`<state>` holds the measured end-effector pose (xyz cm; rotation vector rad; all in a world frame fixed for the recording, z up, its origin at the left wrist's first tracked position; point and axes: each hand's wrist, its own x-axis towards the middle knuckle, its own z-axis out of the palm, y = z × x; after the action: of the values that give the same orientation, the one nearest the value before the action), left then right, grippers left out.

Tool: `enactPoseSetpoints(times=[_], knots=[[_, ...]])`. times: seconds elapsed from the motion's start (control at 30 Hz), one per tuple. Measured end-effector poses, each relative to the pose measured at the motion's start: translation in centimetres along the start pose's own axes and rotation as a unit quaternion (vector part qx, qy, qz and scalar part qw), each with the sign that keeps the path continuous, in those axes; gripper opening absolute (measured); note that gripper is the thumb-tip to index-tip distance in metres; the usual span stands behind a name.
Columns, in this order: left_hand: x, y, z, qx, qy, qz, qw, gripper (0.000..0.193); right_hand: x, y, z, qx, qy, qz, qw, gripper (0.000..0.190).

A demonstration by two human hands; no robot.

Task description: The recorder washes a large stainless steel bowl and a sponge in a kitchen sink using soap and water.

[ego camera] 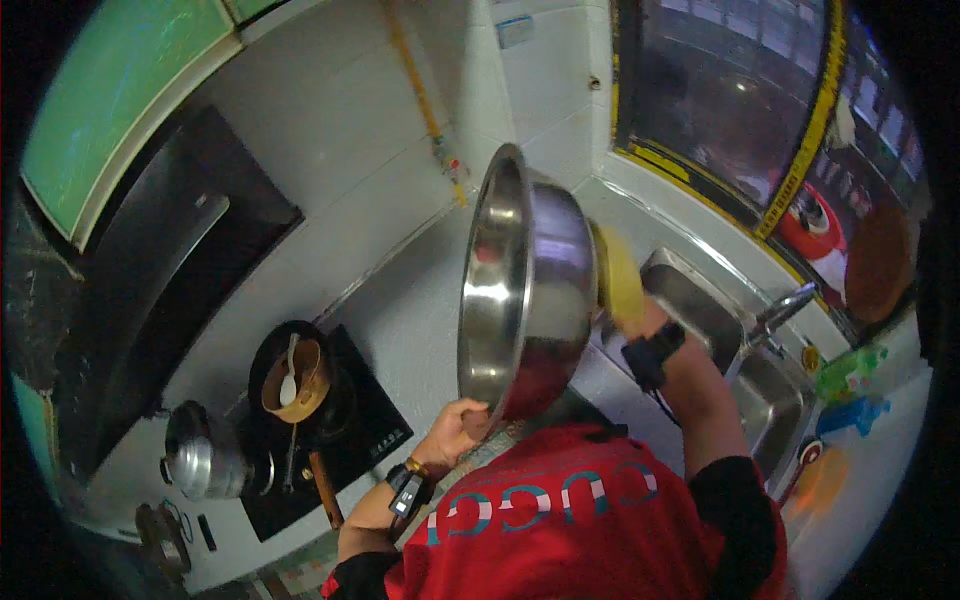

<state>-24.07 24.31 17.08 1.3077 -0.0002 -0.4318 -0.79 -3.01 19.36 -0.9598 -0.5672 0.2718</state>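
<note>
A large stainless steel basin is tilted onto its side in front of me, its open mouth facing left. My left hand grips the basin's lower rim, thumb against the inside. Against the outer bottom of the basin, my right hand presses a yellow cloth; its fingers are mostly hidden by the cloth. Both wrists wear strapped devices.
At right lies a double-bowl steel sink with a faucet. On the left, a black cooktop bears a pan, a wooden-toned pot with a white spoon, and beside it a metal pot. A black range hood hangs above.
</note>
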Motion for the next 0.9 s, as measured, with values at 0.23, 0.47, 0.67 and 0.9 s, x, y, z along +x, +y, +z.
enactPoseSetpoints(times=[0.23, 0.47, 0.67, 0.9], knots=[[3.9, 1.4, -3.3, -0.085, 0.088, 0.100, 0.987, 0.023, -5.5, 3.5, 4.9, -0.343, -0.106, 0.085, 0.930, 0.029], [8.1, 4.0, -8.1, -0.232, 0.246, -0.066, 0.939, 0.008, -10.2, -4.3, 6.1, -0.187, -0.006, 0.140, 0.972, 0.043], [12.2, 2.2, -13.3, -0.249, 0.264, -0.060, 0.930, 0.008, -15.4, -5.5, 2.8, -0.074, 0.144, 0.171, 0.972, 0.046], [15.2, 1.5, -14.7, -0.274, 0.304, -0.060, 0.911, 0.009, -21.1, -6.4, 1.5, -0.231, 0.174, 0.120, 0.950, 0.043]])
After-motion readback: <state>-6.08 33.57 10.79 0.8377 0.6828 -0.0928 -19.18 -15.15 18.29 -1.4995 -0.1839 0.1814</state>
